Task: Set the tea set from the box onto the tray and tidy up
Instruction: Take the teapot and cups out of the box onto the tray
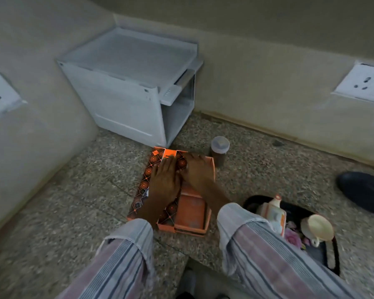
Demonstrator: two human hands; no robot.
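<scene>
- The box [190,209] lies on the counter [78,203] at the centre, with its patterned lid flaps [145,186] partly folded over.
- The left hand [164,180] lies flat on a flap with straight fingers, holding nothing.
- The right hand [198,169] also presses flat, just beside it at 3 o'clock.
- The teapot [272,214] and the cup [317,228] already stand on the tray [333,255], at 4 o'clock from the box.
- The step seems to be closing the box; next the flaps probably need tucking in.
</scene>
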